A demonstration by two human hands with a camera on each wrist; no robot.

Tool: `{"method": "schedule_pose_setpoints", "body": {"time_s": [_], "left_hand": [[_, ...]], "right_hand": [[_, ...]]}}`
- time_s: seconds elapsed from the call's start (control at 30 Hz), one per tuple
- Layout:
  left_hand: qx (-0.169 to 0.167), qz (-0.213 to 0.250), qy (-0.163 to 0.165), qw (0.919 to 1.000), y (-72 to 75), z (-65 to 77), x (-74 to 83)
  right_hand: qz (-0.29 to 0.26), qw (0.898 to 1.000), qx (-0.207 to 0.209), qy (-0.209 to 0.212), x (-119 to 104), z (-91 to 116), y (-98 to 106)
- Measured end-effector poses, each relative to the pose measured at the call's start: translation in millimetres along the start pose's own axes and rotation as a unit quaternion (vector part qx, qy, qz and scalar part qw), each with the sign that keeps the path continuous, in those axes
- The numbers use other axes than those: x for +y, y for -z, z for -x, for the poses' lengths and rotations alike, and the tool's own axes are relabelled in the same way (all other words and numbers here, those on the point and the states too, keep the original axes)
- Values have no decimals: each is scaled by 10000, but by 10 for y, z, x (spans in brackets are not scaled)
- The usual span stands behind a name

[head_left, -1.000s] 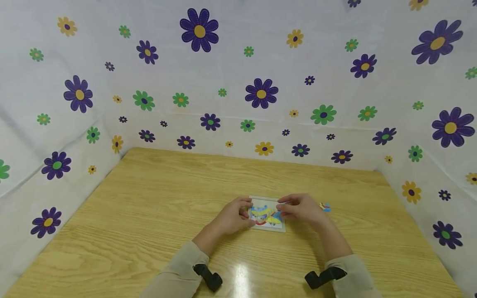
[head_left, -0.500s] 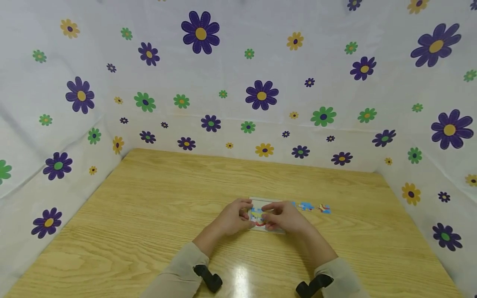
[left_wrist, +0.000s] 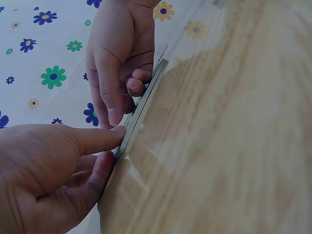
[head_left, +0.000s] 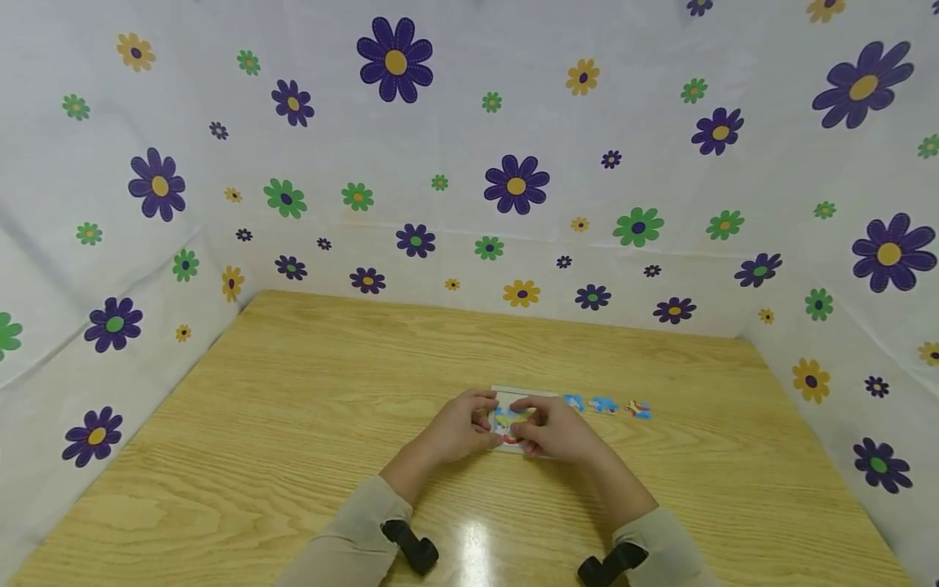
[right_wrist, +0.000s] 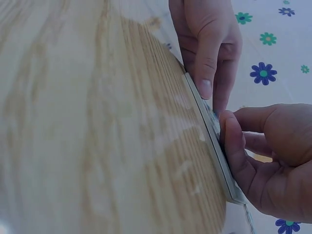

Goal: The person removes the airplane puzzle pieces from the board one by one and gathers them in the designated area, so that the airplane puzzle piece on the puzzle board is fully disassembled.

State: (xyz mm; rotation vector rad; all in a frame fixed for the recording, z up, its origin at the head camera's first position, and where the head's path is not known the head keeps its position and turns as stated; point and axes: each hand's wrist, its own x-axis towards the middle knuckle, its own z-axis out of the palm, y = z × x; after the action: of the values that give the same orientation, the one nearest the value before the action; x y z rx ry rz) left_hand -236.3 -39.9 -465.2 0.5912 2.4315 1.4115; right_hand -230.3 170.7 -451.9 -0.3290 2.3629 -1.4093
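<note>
A pale, flat puzzle tray (head_left: 526, 390) with a partly visible yellow, blue and red picture (head_left: 504, 421) lies on the table. My left hand (head_left: 462, 427) holds the tray's left edge, thumb at the near side and fingers farther back. Over the picture, my right hand (head_left: 563, 430) has its thumb and fingers bent at the surface, pinching a puzzle piece that is mostly hidden beneath them. In the right wrist view, the tips of the right hand (right_wrist: 275, 156) meet the tray (right_wrist: 214, 141) just inside its rim. The left wrist view shows both hands close together at the tray.
Right of the tray lie three loose puzzle pieces: a blue and white one (head_left: 575, 403), a blue one (head_left: 605, 405) and a red, yellow and blue one (head_left: 638, 409). A flower-printed white cloth (head_left: 440, 147) encloses the wooden table (head_left: 330, 391) at the back and sides.
My right hand has moved left and slightly nearer over the tray, covering more of the picture and uncovering the loose pieces to the right. The left hand stays at the tray's edge.
</note>
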Motion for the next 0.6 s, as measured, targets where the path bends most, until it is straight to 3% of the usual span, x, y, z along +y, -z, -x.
{"method": "schedule_pose_setpoints", "body": {"time_s": [0.23,0.6], "left_hand": [[-47,42,-6,10000,0,3,9],[67,-107,50,9999,-2,-4,1]], "right_hand": [[-403,9984,388,-87,9,-8,-15],[-218,9983,520,-113,-10,-6,-43]]}}
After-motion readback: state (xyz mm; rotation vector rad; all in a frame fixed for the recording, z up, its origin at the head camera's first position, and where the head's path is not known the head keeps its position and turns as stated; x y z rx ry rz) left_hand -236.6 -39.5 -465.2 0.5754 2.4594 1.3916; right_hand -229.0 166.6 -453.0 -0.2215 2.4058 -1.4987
